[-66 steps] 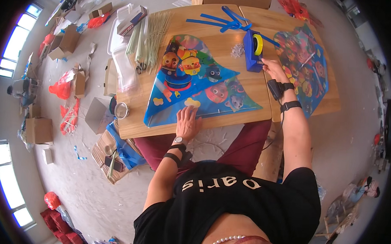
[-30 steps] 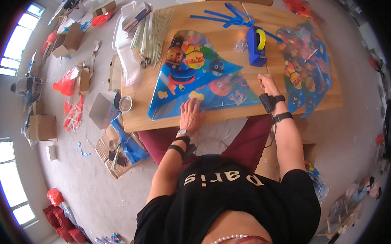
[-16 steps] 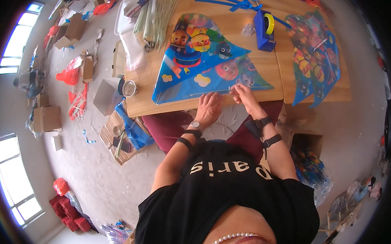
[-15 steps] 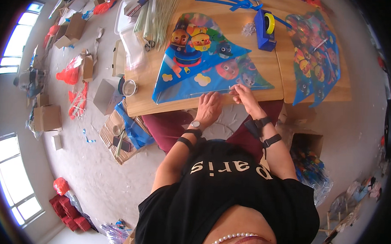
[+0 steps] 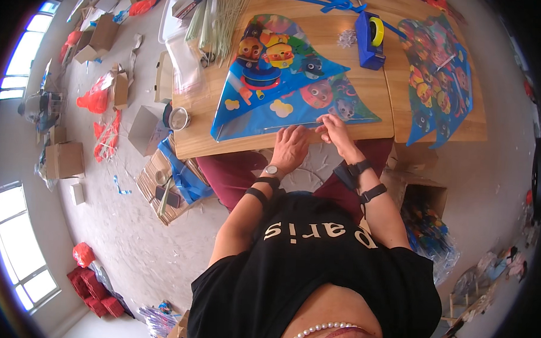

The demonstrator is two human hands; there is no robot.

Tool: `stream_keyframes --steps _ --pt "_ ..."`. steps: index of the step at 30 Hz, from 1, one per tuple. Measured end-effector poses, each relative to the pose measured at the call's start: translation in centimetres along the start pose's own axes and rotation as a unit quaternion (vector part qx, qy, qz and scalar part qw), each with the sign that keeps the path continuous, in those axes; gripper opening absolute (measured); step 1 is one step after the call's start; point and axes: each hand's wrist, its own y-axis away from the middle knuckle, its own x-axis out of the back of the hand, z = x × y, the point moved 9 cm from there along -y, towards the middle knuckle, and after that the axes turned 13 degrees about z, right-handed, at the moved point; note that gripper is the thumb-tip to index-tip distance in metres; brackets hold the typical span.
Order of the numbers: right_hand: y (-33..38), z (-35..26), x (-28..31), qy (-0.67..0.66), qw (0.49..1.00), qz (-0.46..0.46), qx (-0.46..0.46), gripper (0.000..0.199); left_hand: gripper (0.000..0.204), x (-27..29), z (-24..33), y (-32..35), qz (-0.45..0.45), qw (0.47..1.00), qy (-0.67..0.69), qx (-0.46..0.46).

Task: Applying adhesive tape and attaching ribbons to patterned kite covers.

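A blue kite (image 5: 285,80) with bright cartoon animal prints lies flat on the wooden table (image 5: 380,95). My left hand (image 5: 290,147) rests palm down at the table's near edge, against the kite's lower border. My right hand (image 5: 334,128) is beside it, fingertips pinched on the kite's lower edge where a thin pale stick or strip (image 5: 296,126) runs along it. Both wrists wear dark bands, and the left one has a watch.
A blue tape dispenser (image 5: 370,32) with a yellow roll stands behind the kite. A second printed kite (image 5: 442,73) lies at the right. Thin sticks (image 5: 225,15) and plastic bags lie at the table's left end. Cardboard boxes and red scraps litter the floor at left.
My right hand came back from the tape dispenser to the kite's near edge beside my left hand. The view has tilted down, bringing the table edge nearer.
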Motion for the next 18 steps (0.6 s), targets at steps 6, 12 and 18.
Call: stream_keyframes --steps 6,12,18 --pt "-0.15 -0.08 -0.38 0.006 1.0 0.016 0.014 0.026 0.049 -0.14 -0.28 0.12 0.003 1.0 0.003 0.006" --pt "-0.25 0.03 -0.26 0.015 1.0 0.023 0.015 0.025 0.054 -0.35 -0.09 -0.25 -0.014 1.0 -0.002 0.015" --pt "-0.01 -0.46 -0.42 0.029 0.999 0.023 0.03 0.026 0.063 -0.61 0.19 -0.84 -0.031 0.999 -0.016 0.036"
